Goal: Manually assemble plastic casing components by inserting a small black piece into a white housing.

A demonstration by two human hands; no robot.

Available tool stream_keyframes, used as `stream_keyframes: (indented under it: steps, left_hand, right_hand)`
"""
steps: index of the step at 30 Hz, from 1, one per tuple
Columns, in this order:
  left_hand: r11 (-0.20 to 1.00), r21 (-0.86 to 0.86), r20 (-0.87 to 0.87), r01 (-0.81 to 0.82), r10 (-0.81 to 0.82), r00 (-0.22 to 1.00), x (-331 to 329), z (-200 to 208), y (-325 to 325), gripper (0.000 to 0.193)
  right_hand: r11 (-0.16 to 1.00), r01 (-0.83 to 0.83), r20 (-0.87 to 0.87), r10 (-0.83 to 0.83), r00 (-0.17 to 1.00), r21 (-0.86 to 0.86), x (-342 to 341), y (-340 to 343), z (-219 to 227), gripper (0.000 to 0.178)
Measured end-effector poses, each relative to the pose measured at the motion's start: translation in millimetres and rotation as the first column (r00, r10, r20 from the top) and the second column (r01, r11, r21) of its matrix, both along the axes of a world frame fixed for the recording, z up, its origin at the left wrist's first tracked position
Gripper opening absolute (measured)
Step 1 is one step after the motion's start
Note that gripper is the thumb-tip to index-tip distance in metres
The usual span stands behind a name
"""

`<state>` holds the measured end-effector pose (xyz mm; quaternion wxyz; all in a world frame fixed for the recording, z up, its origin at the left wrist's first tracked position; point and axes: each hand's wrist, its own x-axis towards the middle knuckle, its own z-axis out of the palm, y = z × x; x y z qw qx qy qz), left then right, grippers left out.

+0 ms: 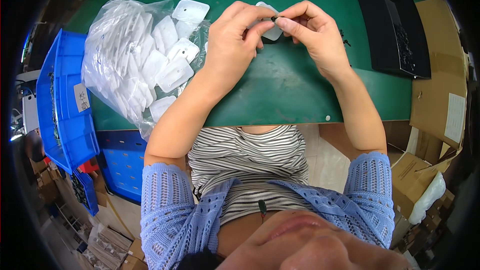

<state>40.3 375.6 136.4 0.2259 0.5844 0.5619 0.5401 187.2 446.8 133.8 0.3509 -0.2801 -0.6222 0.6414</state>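
Over the green table my left hand (232, 37) and my right hand (317, 35) come together, fingertips almost touching. Between the pinched thumbs and forefingers sits a small black part (274, 19), too small to make out its kind. Directly behind and under the fingers is a translucent white plastic plate (272, 33) with rounded corners, partly hidden by my left hand. A clear plastic bag (117, 52) full of similar white plates lies beside my left forearm. Several loose plates (175, 74) spill from its mouth, some with a small dark hole or dot.
Along the right of the green table (280, 90) stands a black tray (387, 25) holding small dark pieces. A few tiny black bits (345, 40) lie near my right wrist. Blue bins (70, 105) stand at the left edge, and a cardboard box (440, 70) is at the right.
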Motion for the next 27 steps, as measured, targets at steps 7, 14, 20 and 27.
stream_keyframes:
  steps: [7,14,20,27]
  left_hand:
    - [0.999,0.019,-0.123,-0.037,0.039,0.992,-0.8,-0.7,0.0,0.009]
    - [0.996,-0.086,0.138,0.016,-0.004,0.990,2.7,-0.6,-1.0,0.017]
    - [0.969,-0.197,0.530,0.150,-0.023,0.848,-0.4,-3.7,1.2,0.017]
    - [0.957,-0.230,0.568,0.176,-0.015,0.823,4.3,-3.8,-1.5,0.017]
  right_hand:
    - [0.984,0.044,0.065,-0.056,0.996,0.171,-1.3,-6.4,-0.9,0.011]
    - [0.911,0.128,0.133,-0.194,0.972,0.392,-0.8,-5.1,-2.7,0.009]
    - [0.944,0.144,0.135,-0.191,0.972,0.298,0.1,-8.8,4.1,0.010]
    - [0.948,0.157,0.148,-0.204,0.968,0.277,-2.8,-7.6,-7.2,0.012]
